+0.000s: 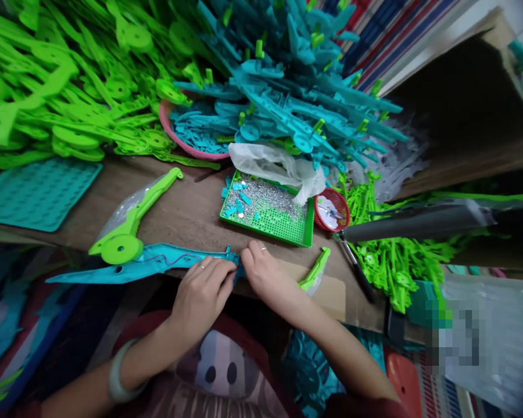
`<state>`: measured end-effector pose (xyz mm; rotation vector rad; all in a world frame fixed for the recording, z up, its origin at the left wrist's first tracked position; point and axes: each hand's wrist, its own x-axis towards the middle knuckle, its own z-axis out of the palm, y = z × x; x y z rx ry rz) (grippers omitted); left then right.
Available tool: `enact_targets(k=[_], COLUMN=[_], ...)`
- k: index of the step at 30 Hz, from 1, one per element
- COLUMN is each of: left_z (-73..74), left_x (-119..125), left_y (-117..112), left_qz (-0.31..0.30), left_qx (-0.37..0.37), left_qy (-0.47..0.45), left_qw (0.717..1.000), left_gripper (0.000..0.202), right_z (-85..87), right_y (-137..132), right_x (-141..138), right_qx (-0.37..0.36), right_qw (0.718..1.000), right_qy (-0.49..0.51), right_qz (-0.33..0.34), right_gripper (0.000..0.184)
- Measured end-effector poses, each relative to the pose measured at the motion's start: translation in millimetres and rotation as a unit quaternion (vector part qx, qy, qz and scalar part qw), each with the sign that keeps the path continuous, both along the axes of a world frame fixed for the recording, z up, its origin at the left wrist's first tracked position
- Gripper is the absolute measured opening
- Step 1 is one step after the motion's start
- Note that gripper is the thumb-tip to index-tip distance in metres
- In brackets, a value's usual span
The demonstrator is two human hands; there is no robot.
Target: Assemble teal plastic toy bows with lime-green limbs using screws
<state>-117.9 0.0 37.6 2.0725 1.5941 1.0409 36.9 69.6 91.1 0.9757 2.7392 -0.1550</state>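
A long blue plastic part point(157, 259) lies along the table's front edge, with a thin dark wire running in its channel. My left hand point(204, 287) is closed on its right stretch, fingers bent over the edge. My right hand point(264, 273) is closed on the same part just beside it; the fingertips of both hands almost meet, and what lies between them is hidden. A green plastic part point(146, 206) with a round disc and a clear film-like blade rests against the blue part's left half. Another green piece point(316, 270) shows beyond my right wrist.
A green tray point(265, 227) of small screws and blue bits stands ahead, beside a red basket point(331, 209). Behind are heaps of green parts point(70, 87) and blue parts point(279, 98). A black-handled screwdriver point(357, 270) hangs at right near a grey tube point(418, 222). A teal mat point(39, 191) lies left.
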Motion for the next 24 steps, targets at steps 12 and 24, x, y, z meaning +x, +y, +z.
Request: enact_targets(k=[12, 24], left_z=[0.0, 2.3], left_x=[-1, -5], left_y=[-2, 9], left_qz=[-0.042, -0.08], left_qx=[0.075, 0.02], left_qy=[0.079, 0.069], left_qw=[0.993, 0.994], left_gripper=[0.014, 0.013], right_z=[-17.8, -10.3], right_y=[13, -27], right_x=[21, 41], right_qx=[-0.102, -0.017], right_qw=[0.981, 0.975], right_qy=[0.15, 0.187], right_qz=[-0.066, -0.119], right_gripper=[0.016, 0.025])
